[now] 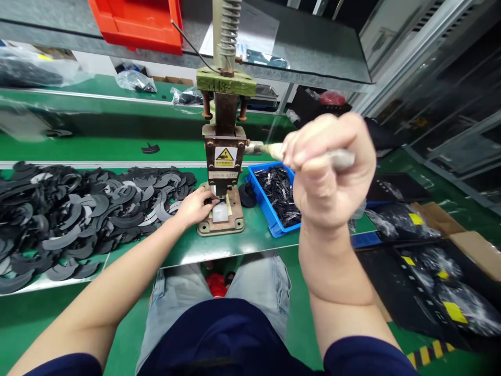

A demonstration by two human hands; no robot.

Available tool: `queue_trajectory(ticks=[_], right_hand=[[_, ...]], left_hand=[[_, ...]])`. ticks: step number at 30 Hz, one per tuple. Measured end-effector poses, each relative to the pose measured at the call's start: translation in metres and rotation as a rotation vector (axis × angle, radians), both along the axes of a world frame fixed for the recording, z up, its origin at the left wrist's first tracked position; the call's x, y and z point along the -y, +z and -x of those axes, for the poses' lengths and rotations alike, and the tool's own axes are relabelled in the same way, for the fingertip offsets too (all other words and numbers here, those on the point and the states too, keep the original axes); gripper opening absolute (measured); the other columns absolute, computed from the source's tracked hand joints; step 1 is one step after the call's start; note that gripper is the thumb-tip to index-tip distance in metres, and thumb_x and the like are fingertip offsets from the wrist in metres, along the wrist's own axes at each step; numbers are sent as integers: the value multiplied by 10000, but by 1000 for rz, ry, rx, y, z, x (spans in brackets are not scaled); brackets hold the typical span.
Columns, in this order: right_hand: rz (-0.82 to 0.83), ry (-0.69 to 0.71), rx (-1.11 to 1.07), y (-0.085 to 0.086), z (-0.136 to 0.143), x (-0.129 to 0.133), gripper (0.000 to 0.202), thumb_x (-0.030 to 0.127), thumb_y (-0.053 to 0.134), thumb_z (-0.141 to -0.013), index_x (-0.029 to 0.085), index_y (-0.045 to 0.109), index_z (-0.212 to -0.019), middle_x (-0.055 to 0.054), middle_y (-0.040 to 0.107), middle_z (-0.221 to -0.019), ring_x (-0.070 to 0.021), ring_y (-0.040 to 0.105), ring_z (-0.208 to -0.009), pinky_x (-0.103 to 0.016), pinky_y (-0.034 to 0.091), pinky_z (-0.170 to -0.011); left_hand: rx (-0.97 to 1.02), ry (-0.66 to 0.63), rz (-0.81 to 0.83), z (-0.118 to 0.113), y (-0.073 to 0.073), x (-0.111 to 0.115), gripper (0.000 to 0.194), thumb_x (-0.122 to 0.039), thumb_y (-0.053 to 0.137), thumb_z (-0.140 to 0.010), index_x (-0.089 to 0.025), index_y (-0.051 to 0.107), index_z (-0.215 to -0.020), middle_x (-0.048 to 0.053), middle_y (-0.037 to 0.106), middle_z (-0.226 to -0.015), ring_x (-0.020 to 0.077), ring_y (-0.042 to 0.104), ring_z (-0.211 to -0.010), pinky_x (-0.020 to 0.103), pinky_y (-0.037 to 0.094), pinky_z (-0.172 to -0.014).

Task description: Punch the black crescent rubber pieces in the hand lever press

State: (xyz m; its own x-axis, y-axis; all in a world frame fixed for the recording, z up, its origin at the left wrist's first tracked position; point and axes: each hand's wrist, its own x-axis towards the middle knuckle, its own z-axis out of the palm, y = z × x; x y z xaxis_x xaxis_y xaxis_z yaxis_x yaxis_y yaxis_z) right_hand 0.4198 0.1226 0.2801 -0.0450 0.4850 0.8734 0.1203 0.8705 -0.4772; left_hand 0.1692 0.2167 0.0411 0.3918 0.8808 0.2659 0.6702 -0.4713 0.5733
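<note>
A hand-operated press (221,143) with a warning label stands at the middle of the bench. My right hand (332,164) is wrapped round its lever handle (270,150), raised to the right of the press. Low at the press, my left hand (197,205) has its fingertips closed on a small dark piece (214,200) under the ram; most of it is hidden. A whitish block (220,212) sits on the press base (220,226), just beside these fingers.
Curved black plastic parts (97,206) form a big pile on the left. Right of the press, a blue bin (274,230) holds small black pieces. An orange bin (136,23) sits on the shelf above. Bagged parts (450,292) lie at the far right.
</note>
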Motion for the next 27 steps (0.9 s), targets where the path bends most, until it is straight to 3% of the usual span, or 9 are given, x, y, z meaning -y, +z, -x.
queue_trajectory(ticks=[2,6,13,15,18,20,23,25,27], right_hand=[[-12,20,11,-18,-6,7,277,483,803,-888,249,659,-925,7,608,-858,-146,641,-769,-396,623,-795],[-47,-27,105,-59,-10,25,134,350,745,-905,250,669,-859,14,655,-782,-199,694,-850,-551,592,-1025],[-163,-176,148,-132,-7,35,135,274,703,-879,258,612,-781,31,646,-741,-197,720,-830,-573,589,-1030],[-166,-186,154,-140,-8,34,128,262,715,-867,256,613,-789,30,652,-755,-196,726,-848,-568,586,-1047],[-166,-197,150,-143,-8,34,131,264,712,-871,261,605,-795,35,655,-755,-191,725,-843,-564,588,-1050],[-165,-207,139,-143,-8,34,128,270,706,-877,264,606,-798,35,655,-759,-191,724,-840,-566,589,-1047],[-168,-207,114,-144,-6,34,120,254,703,-869,257,611,-793,32,650,-757,-191,725,-843,-564,582,-1051],[-170,-210,105,-144,-5,34,118,247,698,-867,256,608,-790,33,647,-748,-190,723,-839,-559,580,-1050],[-170,-217,105,-144,-5,33,125,254,695,-868,259,600,-787,37,646,-742,-190,721,-829,-558,586,-1042]], left_hand=[[23,0,-6,-1,-1,2,247,-433,640,-980,-241,793,-994,95,745,-1127,280,699,-1143,401,553,-1041],[29,-4,-23,0,-2,3,259,-440,626,-990,-239,789,-995,98,749,-1129,283,698,-1146,411,554,-1046],[104,7,71,2,7,4,194,-411,703,-921,-229,769,-928,98,753,-1079,286,696,-1113,410,549,-1053],[250,127,226,8,10,8,227,-443,749,-897,-219,758,-933,85,757,-1009,258,710,-996,376,589,-943],[589,360,624,26,14,18,371,-548,777,-887,-186,705,-917,54,700,-833,169,655,-678,280,577,-609],[793,435,870,40,17,24,383,-527,783,-898,-157,684,-909,50,673,-806,135,628,-590,245,553,-507],[965,490,1026,57,24,30,231,-336,774,-917,-118,697,-923,95,707,-872,181,731,-685,306,655,-580],[1005,506,1018,62,28,31,114,-184,765,-883,-114,703,-948,112,735,-902,224,778,-762,361,695,-648],[1007,503,978,63,30,31,187,-52,764,-814,-123,708,-977,107,753,-894,227,789,-775,349,700,-668]])
